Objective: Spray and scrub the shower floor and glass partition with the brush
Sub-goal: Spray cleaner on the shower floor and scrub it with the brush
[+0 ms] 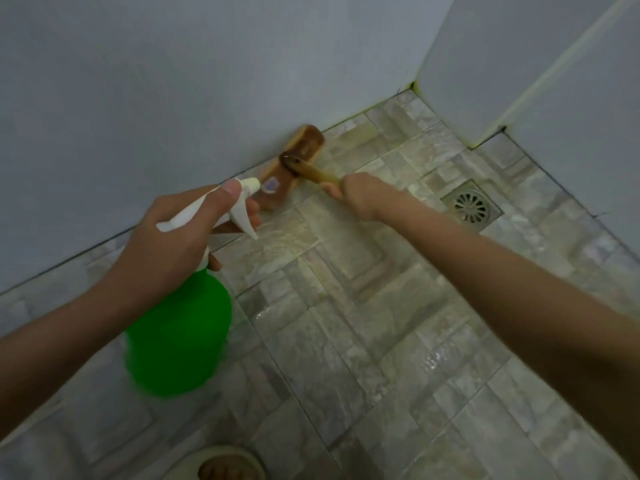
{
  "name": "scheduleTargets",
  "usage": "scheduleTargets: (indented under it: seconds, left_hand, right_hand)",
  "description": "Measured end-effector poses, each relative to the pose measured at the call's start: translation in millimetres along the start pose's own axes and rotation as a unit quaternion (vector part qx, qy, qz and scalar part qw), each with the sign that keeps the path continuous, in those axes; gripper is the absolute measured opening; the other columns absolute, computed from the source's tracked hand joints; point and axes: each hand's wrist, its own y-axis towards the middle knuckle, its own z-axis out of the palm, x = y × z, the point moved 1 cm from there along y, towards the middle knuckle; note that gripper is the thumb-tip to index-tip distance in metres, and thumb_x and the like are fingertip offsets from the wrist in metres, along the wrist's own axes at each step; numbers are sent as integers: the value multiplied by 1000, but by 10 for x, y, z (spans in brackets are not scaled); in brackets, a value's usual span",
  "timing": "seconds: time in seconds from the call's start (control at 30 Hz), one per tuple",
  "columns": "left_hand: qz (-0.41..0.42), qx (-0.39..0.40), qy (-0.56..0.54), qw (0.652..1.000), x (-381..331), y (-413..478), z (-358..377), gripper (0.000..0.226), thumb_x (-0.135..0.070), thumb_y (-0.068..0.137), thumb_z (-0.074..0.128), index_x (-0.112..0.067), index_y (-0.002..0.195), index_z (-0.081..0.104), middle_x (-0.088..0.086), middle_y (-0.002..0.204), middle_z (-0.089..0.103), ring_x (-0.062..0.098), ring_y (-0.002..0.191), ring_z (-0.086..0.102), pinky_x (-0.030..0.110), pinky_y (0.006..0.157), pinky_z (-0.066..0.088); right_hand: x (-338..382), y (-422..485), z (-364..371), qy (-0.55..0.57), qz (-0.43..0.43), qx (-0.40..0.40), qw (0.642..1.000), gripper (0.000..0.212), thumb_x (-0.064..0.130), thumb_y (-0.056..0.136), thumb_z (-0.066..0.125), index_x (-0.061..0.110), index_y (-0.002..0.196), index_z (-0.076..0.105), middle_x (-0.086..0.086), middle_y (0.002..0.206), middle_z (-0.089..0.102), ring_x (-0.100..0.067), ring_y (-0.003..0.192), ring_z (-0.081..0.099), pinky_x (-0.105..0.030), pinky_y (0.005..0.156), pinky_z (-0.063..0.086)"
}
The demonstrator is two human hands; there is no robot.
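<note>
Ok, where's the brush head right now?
Head view, upper centre: the brush head lies on the tiled floor against the grey wall, just beyond the spray bottle nozzle and left of the drain.

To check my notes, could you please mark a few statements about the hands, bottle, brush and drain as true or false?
1. The left hand grips the spray bottle. True.
2. The spray bottle's body is blue. False: it is green.
3. The right hand holds the brush by its handle, its head at the foot of the wall. True.
4. The brush covers the floor drain. False: the drain lies bare, apart from the brush.
</note>
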Motion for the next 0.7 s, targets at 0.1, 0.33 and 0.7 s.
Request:
scheduleTargets:
  seconds: [0.1, 0.33, 0.7]
  left_hand:
    - [3, -21, -23, 1000, -58, -68, -54, 32, -48, 95, 56, -25, 92, 77, -7, 97, 79, 9, 92, 74, 22, 46, 52]
    - [-40, -44, -40, 997, -168, -237, -228, 33, -36, 102, 50, -18, 94, 76, -6, 90, 79, 10, 87, 76, 21, 44, 49]
    - [-7, -70, 1, 998, -429, -635, -425, 34, -40, 102, 51, -18, 95, 76, -2, 96, 79, 13, 91, 76, 22, 45, 51]
  right_hand:
    - [216, -126, 135, 31, -4, 6, 1000, 55, 50, 101, 26, 8, 75, 50, -9, 75, 55, -24, 66, 53, -31, 63, 39]
    - [-194, -953, 25, -16, 76, 49, 996, 52, 51, 100, 27, 14, 68, 45, -1, 64, 48, -22, 63, 52, -30, 62, 38]
    - [503, -678, 112, -14, 4, 61, 998, 53, 50, 101, 25, 6, 95, 53, -21, 105, 62, -33, 89, 59, -32, 71, 38]
